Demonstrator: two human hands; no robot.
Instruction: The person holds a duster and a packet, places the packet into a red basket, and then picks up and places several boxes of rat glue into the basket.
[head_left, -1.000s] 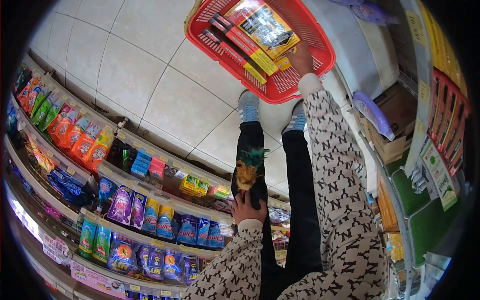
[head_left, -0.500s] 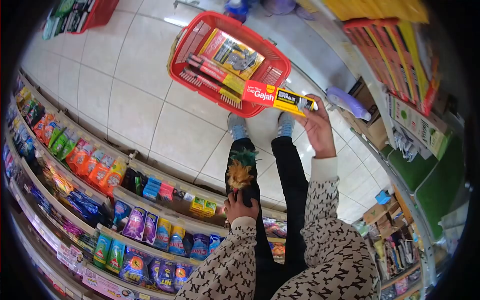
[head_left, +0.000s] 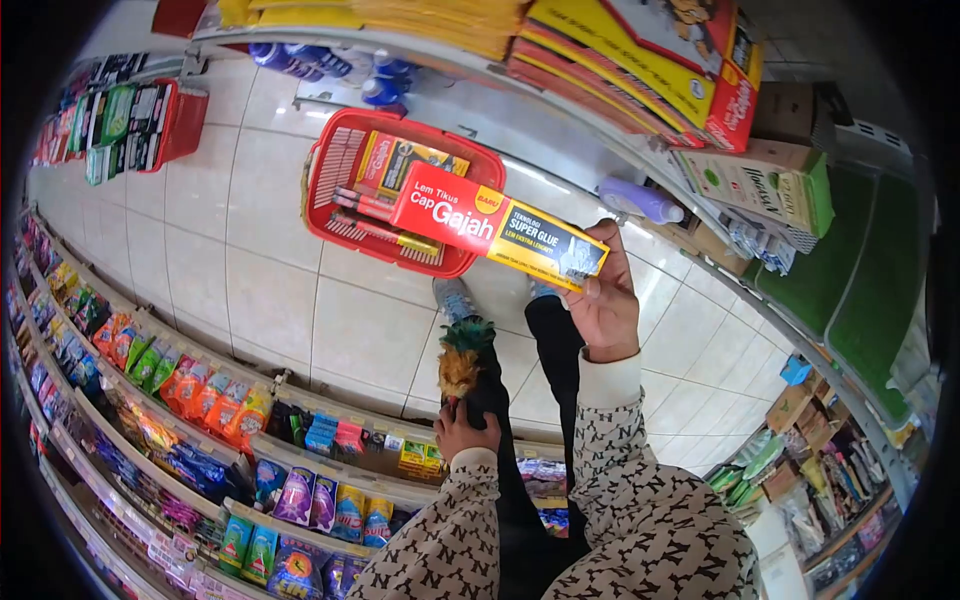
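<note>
Right hand [head_left: 603, 305] wraps one end of the glue box [head_left: 495, 225], lifted over the red basket's [head_left: 330, 175] right rim; left hand [head_left: 465, 432] clenched round the feather duster [head_left: 466, 352].

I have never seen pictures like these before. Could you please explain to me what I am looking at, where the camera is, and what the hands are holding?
There is no machine here. A person wears one camera on the head, and it looks down along the body. Its wide lens bends the shop aisle into a round shape. The right hand holds up a long red and yellow box printed "Cap Gajah". The left hand grips a feather duster with green and orange feathers. On the tiled floor stands a red basket with more boxes of that kind inside. Rows of colourful packets line the left side.
</note>
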